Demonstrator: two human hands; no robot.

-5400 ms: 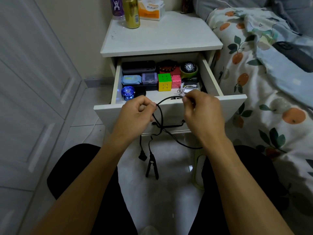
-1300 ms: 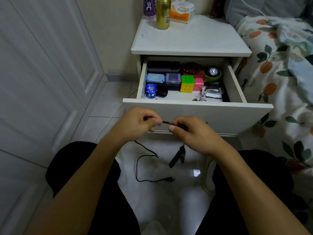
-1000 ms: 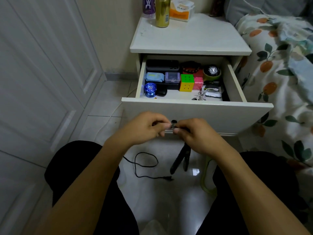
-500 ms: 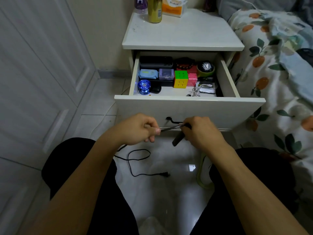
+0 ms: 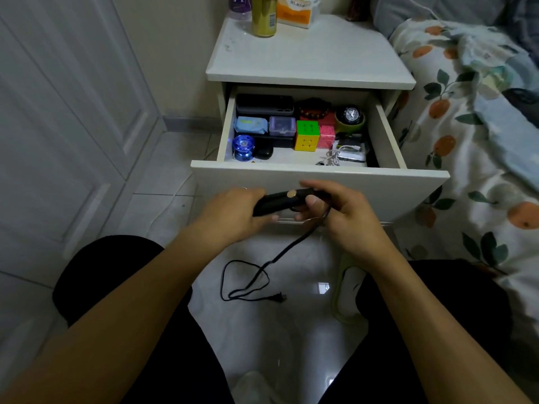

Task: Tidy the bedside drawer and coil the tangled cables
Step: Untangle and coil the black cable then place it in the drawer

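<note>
Pale floor tiles (image 5: 291,330) catch the black cord (image 5: 250,282) that trails down to its plug. Before the open bedside drawer (image 5: 318,182), the left hand (image 5: 233,217) grips a black hair straightener (image 5: 277,201) while the right hand (image 5: 341,211) pinches its cord end. Coiling seems about to begin; winding the slack neatly comes next.

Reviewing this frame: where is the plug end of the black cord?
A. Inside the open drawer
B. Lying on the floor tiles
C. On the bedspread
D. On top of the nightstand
B: the plug lies on the floor tiles, the black cord running up to the right hand.
</note>
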